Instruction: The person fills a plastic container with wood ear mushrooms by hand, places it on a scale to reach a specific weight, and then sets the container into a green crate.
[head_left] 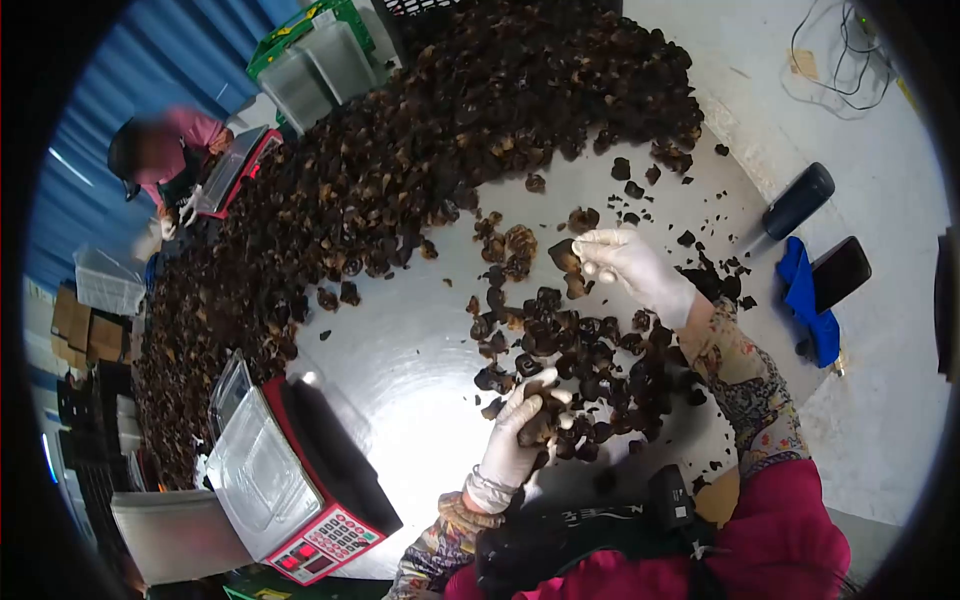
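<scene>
My right hand [635, 268], in a white glove, pinches a dark brown, curled dried piece [563, 256] that looks like wood ear fungus. It is held above the metal table [400, 345]. My left hand [512, 445], also gloved, is closed around one or more similar brown pieces [537, 428], partly hidden by the fingers. Beneath and between my hands lies a loose spread of the same dark pieces [590, 370]. A few lighter brown ones [518, 243] rest just left of my right hand.
A large heap [420, 150] of dark pieces curves across the table. A red digital scale [325, 540] with a clear plastic tray [262, 480] stands at front left. Right are a black cylinder [800, 200], a phone [840, 272] and blue cloth [800, 300]. Another person [175, 150] works at far left.
</scene>
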